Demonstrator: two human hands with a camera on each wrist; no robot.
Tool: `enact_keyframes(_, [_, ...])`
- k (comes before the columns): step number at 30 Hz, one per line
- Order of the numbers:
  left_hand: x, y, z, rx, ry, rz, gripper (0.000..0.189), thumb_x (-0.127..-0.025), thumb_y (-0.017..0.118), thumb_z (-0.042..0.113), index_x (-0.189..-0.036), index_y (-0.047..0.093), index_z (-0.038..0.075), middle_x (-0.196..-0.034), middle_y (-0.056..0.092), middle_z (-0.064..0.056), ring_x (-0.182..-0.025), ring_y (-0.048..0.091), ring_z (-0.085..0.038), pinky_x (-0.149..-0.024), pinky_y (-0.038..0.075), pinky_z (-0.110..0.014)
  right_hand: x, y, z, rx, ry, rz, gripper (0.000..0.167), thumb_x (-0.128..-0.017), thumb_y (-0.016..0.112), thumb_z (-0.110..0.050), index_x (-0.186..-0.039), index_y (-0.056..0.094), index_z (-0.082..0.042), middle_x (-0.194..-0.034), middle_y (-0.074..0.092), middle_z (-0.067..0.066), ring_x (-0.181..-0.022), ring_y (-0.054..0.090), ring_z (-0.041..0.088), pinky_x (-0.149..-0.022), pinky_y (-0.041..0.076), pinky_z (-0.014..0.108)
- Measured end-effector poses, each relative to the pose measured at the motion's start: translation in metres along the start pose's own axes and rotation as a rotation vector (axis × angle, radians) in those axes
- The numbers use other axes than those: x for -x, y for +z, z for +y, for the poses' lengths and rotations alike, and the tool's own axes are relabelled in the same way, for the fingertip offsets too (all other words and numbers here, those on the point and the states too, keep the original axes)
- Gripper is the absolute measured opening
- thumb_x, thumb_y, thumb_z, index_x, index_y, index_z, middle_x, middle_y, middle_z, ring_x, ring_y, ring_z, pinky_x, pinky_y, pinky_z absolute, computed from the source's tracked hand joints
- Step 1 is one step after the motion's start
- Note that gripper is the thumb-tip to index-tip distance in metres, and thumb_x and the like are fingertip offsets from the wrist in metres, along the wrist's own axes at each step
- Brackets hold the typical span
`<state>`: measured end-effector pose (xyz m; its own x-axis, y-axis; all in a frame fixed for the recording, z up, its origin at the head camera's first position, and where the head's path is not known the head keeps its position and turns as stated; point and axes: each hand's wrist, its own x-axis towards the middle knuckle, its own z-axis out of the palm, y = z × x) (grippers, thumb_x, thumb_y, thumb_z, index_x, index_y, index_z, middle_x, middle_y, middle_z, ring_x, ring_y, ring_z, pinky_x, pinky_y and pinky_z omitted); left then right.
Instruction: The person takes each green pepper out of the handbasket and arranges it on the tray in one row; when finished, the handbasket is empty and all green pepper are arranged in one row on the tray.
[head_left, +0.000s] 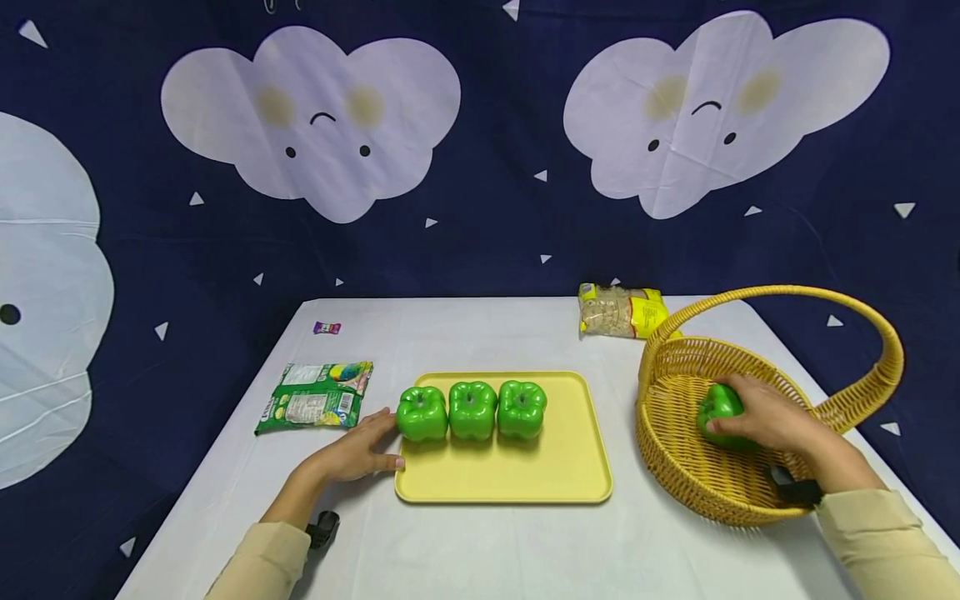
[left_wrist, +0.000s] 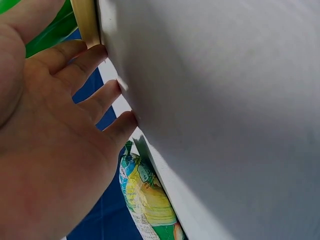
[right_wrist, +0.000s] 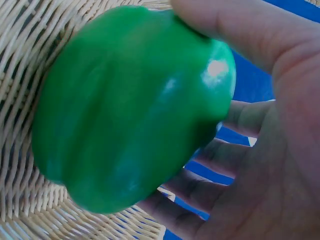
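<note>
My right hand [head_left: 768, 419] is inside the wicker basket [head_left: 658, 454] and grips a green bell pepper [head_left: 717, 407], thumb on one side and fingers on the other. Close up in the right wrist view, the same pepper [right_wrist: 125, 110] has the basket's weave behind it. On the left, my left hand [head_left: 358, 450] touches the left edge of the yellow tray [head_left: 570, 467] with fingers spread. Three bell peppers stand in a row along the tray: a left one [head_left: 422, 417], a middle one [head_left: 472, 412] and a right one [head_left: 522, 411].
A green snack bag [head_left: 315, 398] lies left of the tray, with a small purple wrapped candy [head_left: 327, 328] behind it. At the back right lies a yellow and clear food bag [head_left: 622, 312]. The basket's tall handle [head_left: 795, 292] arches over its opening.
</note>
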<state>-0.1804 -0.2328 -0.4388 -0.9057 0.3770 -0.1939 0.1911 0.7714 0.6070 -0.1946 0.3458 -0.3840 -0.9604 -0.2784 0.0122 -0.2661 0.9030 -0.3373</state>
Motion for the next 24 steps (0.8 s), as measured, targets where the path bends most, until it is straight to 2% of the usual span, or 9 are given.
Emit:
enact_keyframes(6, [0.0, 0.0, 0.001, -0.002, -0.018, -0.002, 0.084, -0.08, 0.072, 0.038, -0.145, 0.033, 0.0, -0.153, 0.026, -0.024, -0.144, 0.013, -0.043, -0.117, 0.011, -0.061, 0.004, -0.008, -0.005, -0.042, 0.027, -0.002, 0.079, -0.077, 0.076, -0.037, -0.129, 0.043, 0.013, -0.102, 0.058, 0.02, -0.083, 0.054, 0.021, -0.063, 0.043, 0.027])
enact_keyframes(14, [0.0, 0.001, 0.001, 0.002, -0.026, -0.006, 0.083, -0.08, 0.072, 0.038, -0.145, 0.033, 0.002, -0.153, 0.026, -0.022, -0.145, 0.012, -0.043, -0.117, 0.01, -0.061, 0.012, -0.02, -0.015, -0.014, 0.055, 0.031, 0.085, -0.078, 0.072, -0.048, -0.133, 0.04, 0.009, -0.113, 0.055, 0.026, -0.09, 0.056, 0.029, -0.065, 0.044, 0.028])
enact_keyframes(19, [-0.001, 0.001, 0.0, 0.0, -0.026, -0.004, 0.084, -0.08, 0.072, 0.038, -0.145, 0.033, 0.001, -0.153, 0.026, -0.023, -0.145, 0.013, -0.043, -0.117, 0.011, -0.06, 0.018, -0.025, -0.024, -0.012, 0.085, 0.044, 0.088, -0.078, 0.07, -0.054, -0.135, 0.039, 0.005, -0.114, 0.054, 0.025, -0.09, 0.056, 0.029, -0.063, 0.044, 0.027])
enact_keyframes(24, [0.0, 0.0, 0.0, 0.0, -0.021, -0.002, 0.083, -0.081, 0.072, 0.038, -0.145, 0.033, 0.001, -0.153, 0.026, -0.023, -0.144, 0.013, -0.043, -0.117, 0.011, -0.061, 0.024, -0.03, -0.034, -0.014, 0.081, 0.072, 0.09, -0.078, 0.071, -0.053, -0.136, 0.037, 0.007, -0.113, 0.053, 0.025, -0.089, 0.055, 0.029, -0.061, 0.044, 0.027])
